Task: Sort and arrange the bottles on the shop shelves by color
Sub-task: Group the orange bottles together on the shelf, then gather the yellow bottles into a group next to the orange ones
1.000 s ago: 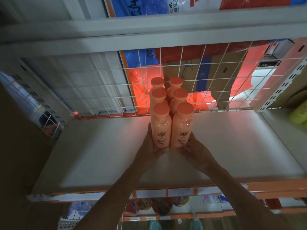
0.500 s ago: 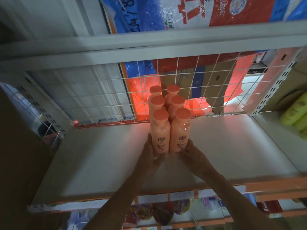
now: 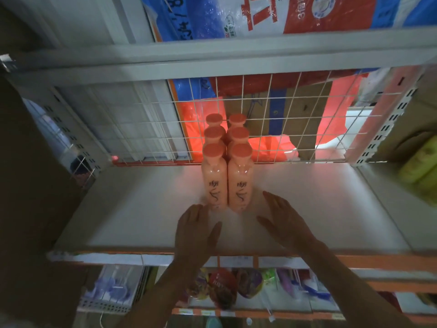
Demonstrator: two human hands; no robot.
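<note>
The left hand (image 3: 196, 230) hovers flat and empty just in front of six orange bottles (image 3: 227, 176). They stand mid-shelf (image 3: 331, 209), two rows running back toward the wire grid (image 3: 295, 129), upright, caps up, labels forward. The right hand (image 3: 281, 218) is spread, empty. This colour group seems finished; next comes fetching another colour, perhaps the blurred yellow-green bottles (image 3: 421, 166).

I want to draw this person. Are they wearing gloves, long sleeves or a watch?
No gloves: the left hand and right hand are bare. The left forearm and right forearm are bare too, with no sleeve, watch or bracelet in view. Too dim to rule out a ring.
</note>
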